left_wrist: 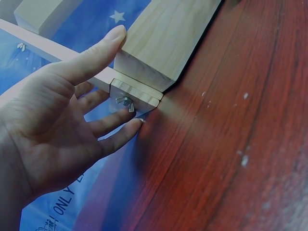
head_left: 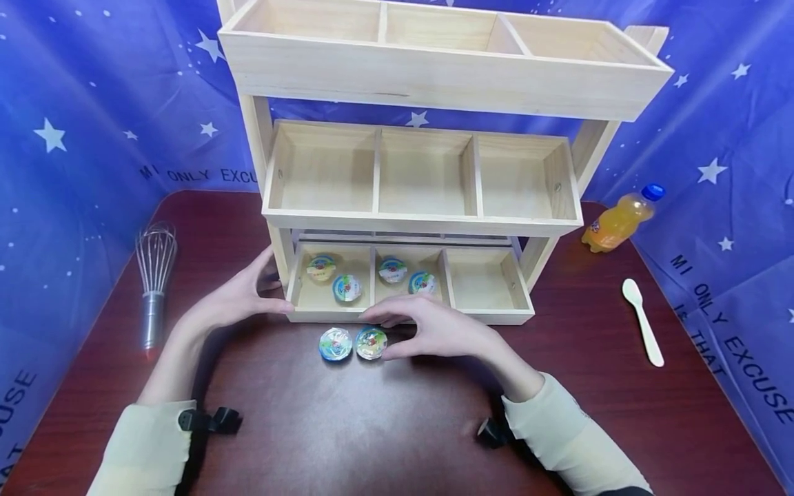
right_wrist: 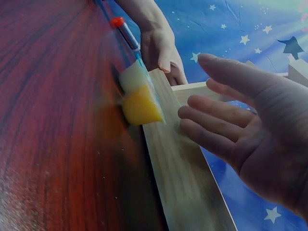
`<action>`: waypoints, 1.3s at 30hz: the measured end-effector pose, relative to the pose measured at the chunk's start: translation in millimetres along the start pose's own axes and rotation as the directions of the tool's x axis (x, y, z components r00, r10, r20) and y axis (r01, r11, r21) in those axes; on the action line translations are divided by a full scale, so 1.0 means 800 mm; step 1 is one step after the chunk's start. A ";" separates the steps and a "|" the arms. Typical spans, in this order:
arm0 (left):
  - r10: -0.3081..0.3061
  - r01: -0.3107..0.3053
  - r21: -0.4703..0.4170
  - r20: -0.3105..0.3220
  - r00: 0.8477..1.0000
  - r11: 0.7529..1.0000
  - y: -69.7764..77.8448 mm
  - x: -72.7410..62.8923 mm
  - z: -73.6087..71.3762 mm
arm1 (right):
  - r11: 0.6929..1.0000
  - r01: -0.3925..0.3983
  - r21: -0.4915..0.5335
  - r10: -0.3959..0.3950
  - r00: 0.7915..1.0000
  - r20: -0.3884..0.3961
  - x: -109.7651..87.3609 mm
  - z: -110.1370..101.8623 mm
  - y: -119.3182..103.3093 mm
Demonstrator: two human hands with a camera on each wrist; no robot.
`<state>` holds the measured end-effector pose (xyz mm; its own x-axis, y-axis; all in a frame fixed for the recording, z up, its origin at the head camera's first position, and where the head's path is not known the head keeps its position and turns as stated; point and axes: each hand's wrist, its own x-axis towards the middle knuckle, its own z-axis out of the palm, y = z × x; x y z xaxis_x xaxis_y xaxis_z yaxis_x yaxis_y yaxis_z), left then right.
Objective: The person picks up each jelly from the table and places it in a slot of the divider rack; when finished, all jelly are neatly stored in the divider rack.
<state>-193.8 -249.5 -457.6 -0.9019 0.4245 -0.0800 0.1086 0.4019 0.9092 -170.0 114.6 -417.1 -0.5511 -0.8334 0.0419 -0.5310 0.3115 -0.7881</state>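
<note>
Two small jelly cups with shiny foil lids, a whitish one (head_left: 336, 344) and a yellow one (right_wrist: 142, 106), lie side by side on the table before the wooden shelf's bottom tray (head_left: 409, 317). My right hand (head_left: 437, 329) hovers just right of the yellow cup, thumb and fingers spread, with nothing in its grasp. At the tray's left end, my left hand (head_left: 242, 296) has its thumb at the front corner and its fingers beside the wing nut (left_wrist: 126, 102). More jelly cups stand in the tray: two in the left compartment, two in the middle one.
Above rise the middle tray (head_left: 422, 222) and top tray (head_left: 434, 72), each split into three compartments. A whisk (head_left: 154, 282) lies at the left. Toward the right are an orange drink bottle (head_left: 620, 220) and a white spoon (head_left: 643, 322). Blue starry cloth (head_left: 80, 138) surrounds the table.
</note>
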 end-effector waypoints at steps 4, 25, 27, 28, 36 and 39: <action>-0.008 0.008 0.004 -0.001 1.000 1.000 -0.001 -0.001 0.000 | 0.992 -0.024 -0.120 0.028 0.999 0.028 0.001 0.004 -0.002; -0.005 0.005 0.018 -0.005 1.000 1.000 -0.002 0.001 0.000 | 0.957 -0.042 -0.286 0.070 0.994 0.089 0.006 0.025 0.012; -0.002 0.002 0.016 -0.006 1.000 1.000 -0.002 0.002 0.001 | 0.956 -0.051 -0.290 0.078 0.993 0.084 0.006 0.026 0.014; 0.000 0.000 0.013 -0.003 1.000 1.000 -0.002 0.002 0.001 | 0.955 -0.056 -0.291 0.084 0.993 0.082 0.006 0.028 0.014; 0.008 -0.008 0.008 -0.001 1.000 1.000 0.000 0.000 0.001 | 0.952 -0.077 -0.295 0.105 0.991 0.079 0.008 0.030 0.015; 0.001 -0.001 0.010 -0.001 1.000 1.000 0.000 0.000 0.000 | 0.951 -0.070 -0.300 0.096 0.993 0.075 0.009 0.029 0.014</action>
<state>-193.5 -249.7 -457.3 -0.9023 0.4239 -0.0787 0.1135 0.4096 0.9052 -164.8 101.5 -440.2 -0.5498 -0.8314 -0.0803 -0.6598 0.4912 -0.5687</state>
